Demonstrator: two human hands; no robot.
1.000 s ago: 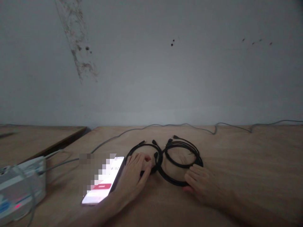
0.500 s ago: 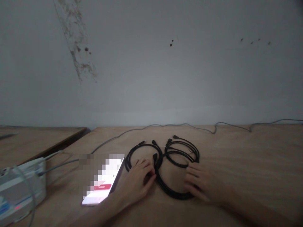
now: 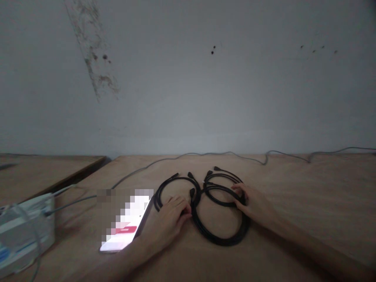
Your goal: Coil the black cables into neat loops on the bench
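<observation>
Three coils of black cable lie overlapping on the wooden table: a left coil [image 3: 160, 190], a back right coil [image 3: 219, 201] and a larger front coil [image 3: 217, 239]. Several dark plug ends point toward the wall. My left hand [image 3: 173, 217] rests between the left and front coils, its fingers curled in at the front coil's left side; what its fingertips do there is partly hidden. Where the front and back right coils cross, my right hand [image 3: 249, 201] has its thumb and fingers closed around the black cable on the right side.
A phone [image 3: 129, 231] with a lit, partly pixelated screen lies left of my left hand. Farther left is a white power strip [image 3: 32, 223]. From it a thin grey cord [image 3: 164, 159] runs along the table's back, near the wall [image 3: 188, 98]. Another table [image 3: 44, 172] stands beyond a gap.
My right hand has moved up and to the right along the coil's right side, and its thumb and fingers have closed on the cable. My left hand stays almost in place.
</observation>
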